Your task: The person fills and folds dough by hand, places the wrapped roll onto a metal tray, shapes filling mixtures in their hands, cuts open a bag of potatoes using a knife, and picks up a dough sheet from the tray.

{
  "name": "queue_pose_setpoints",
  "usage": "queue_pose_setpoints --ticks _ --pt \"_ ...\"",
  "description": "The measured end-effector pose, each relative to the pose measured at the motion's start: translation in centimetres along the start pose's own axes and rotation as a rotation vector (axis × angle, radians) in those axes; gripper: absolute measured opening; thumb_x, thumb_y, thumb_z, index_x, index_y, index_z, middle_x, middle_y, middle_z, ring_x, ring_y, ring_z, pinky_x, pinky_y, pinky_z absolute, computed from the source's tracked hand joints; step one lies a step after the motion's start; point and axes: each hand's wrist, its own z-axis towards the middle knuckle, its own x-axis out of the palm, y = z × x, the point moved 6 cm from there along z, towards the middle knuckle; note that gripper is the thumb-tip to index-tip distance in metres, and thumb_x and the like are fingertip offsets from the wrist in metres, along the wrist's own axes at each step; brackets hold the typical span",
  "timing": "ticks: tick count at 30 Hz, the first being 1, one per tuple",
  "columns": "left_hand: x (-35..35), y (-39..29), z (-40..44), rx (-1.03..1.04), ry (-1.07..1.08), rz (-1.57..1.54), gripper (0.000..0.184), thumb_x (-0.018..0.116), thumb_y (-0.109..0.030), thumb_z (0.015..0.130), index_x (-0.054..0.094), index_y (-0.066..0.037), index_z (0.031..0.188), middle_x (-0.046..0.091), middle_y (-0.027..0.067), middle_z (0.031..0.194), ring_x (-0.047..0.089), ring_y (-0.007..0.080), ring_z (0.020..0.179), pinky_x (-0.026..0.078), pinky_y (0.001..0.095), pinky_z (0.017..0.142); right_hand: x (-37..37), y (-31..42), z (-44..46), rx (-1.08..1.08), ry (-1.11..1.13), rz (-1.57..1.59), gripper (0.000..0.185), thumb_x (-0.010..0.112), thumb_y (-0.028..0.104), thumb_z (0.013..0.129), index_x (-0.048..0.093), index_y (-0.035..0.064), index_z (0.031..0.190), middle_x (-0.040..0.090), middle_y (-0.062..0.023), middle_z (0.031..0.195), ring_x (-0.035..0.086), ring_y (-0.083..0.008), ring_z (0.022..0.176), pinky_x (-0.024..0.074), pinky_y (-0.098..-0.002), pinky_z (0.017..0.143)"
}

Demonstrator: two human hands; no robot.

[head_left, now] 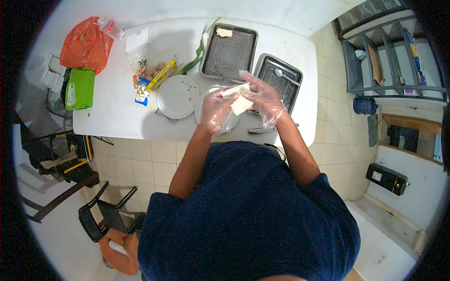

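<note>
Both hands wear clear plastic gloves and meet over the near part of the white table. My left hand (219,108) grips the left side of a pale, folded sheet of dough (241,104). On its right side my right hand (263,97) pinches the same sheet, whose lower corner hangs free. Beneath my hands is a white plate, partly hidden. A second white plate (177,97) with small dark bits lies to the left. Behind, a metal tray (230,52) bears another pale piece (224,33). To the right, a second tray (293,77) holds a spoon (279,72).
Left on the table (126,126) are a red bag (84,46), a plastic bottle (111,29), a green bag (80,89), a white box (138,40), a yellow packet (161,76) and green stalks (193,62). A dark-handled tool (259,130) lies near the front edge.
</note>
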Motion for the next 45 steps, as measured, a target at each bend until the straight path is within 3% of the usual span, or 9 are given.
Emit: queue_pose_setpoints --ticks 2,5,11,14,17,20,23,35,45 --pt "-0.5 0.8 0.6 -0.023 0.062 0.034 0.030 0.074 -0.011 0.090 0.067 0.005 0.114 0.072 0.0096 0.102 0.068 0.0122 0.083 0.054 0.0273 0.072 -0.6 -1.2 1.0 -0.006 0.098 -0.144 0.038 0.073 0.016 0.091 0.062 0.0019 0.124 0.069 -0.0078 0.105 0.068 -0.0154 0.090 0.0592 -0.0283 0.070" --pt "-0.7 1.1 0.8 -0.038 0.029 -0.005 0.029 0.073 -0.014 0.092 0.068 0.006 0.112 0.072 0.0090 0.099 0.067 0.0112 0.081 0.054 0.0264 0.071 -0.3 -1.4 0.3 0.143 0.047 -0.051 0.034 0.073 0.016 0.092 0.063 0.0006 0.121 0.069 -0.0096 0.105 0.069 -0.0169 0.091 0.0619 -0.0312 0.071" --pt "-2.4 -1.3 0.6 0.015 -0.191 0.214 0.030 0.071 -0.016 0.093 0.067 0.006 0.113 0.072 0.0090 0.097 0.068 0.0130 0.081 0.057 0.0279 0.075 -0.9 -2.9 0.9 0.206 0.044 0.123 0.029 0.071 0.013 0.093 0.063 -0.0014 0.116 0.070 -0.0103 0.104 0.071 -0.0194 0.087 0.0640 -0.0346 0.071" --pt "-4.1 -1.4 1.2 0.273 -0.228 0.245 0.030 0.071 -0.014 0.092 0.067 0.006 0.114 0.072 0.0089 0.098 0.067 0.0124 0.082 0.057 0.0275 0.077 -1.3 -3.6 1.0 0.213 0.005 0.191 0.031 0.072 0.013 0.092 0.062 -0.0020 0.118 0.070 -0.0104 0.105 0.071 -0.0197 0.089 0.0638 -0.0346 0.073" --pt "-3.7 -2.4 0.2 0.375 -0.309 0.384 0.029 0.068 -0.013 0.094 0.067 0.004 0.117 0.072 0.0055 0.094 0.065 0.0092 0.078 0.055 0.0238 0.073 -1.6 -3.7 1.1 0.212 -0.039 0.220 0.033 0.072 0.013 0.092 0.061 -0.0008 0.120 0.069 -0.0093 0.107 0.071 -0.0191 0.092 0.0630 -0.0337 0.075" --pt "-2.1 -1.3 0.4 0.271 -0.191 0.186 0.028 0.068 -0.012 0.094 0.068 0.004 0.116 0.072 0.0052 0.094 0.064 0.0091 0.078 0.054 0.0248 0.073 -1.2 -3.0 0.9 0.178 -0.026 0.230 0.033 0.071 0.012 0.093 0.061 0.0006 0.122 0.069 -0.0085 0.112 0.070 -0.0181 0.095 0.0617 -0.0317 0.076" --pt "-1.3 -0.9 0.5 0.159 -0.169 0.259 0.026 0.070 -0.012 0.093 0.070 0.004 0.113 0.072 0.0055 0.093 0.064 0.0091 0.079 0.054 0.0254 0.073 -1.3 -2.9 1.0 0.150 -0.010 0.175 0.033 0.070 0.012 0.094 0.061 0.0016 0.124 0.068 -0.0084 0.115 0.069 -0.0183 0.099 0.0612 -0.0315 0.079" --pt "0.9 -2.6 -0.7 0.247 -0.036 0.208 0.021 0.075 -0.013 0.089 0.072 0.003 0.102 0.069 0.0032 0.086 0.059 0.0068 0.073 0.048 0.0233 0.065 0.0 -3.0 0.7 0.014 0.277 0.623 0.039 0.063 0.017 0.099 0.053 -0.0011 0.132 0.065 -0.0115 0.121 0.066 -0.0221 0.110 0.0558 -0.0378 0.095" --pt "1.0 -2.1 -0.9 0.213 -0.100 0.128 0.019 0.077 -0.013 0.087 0.071 0.002 0.098 0.069 0.0039 0.086 0.060 0.0072 0.072 0.049 0.0233 0.065 0.3 -2.9 -0.2 0.088 0.150 0.604 0.037 0.061 0.022 0.100 0.056 0.0011 0.130 0.066 -0.0077 0.116 0.066 -0.0173 0.103 0.0558 -0.0327 0.088"
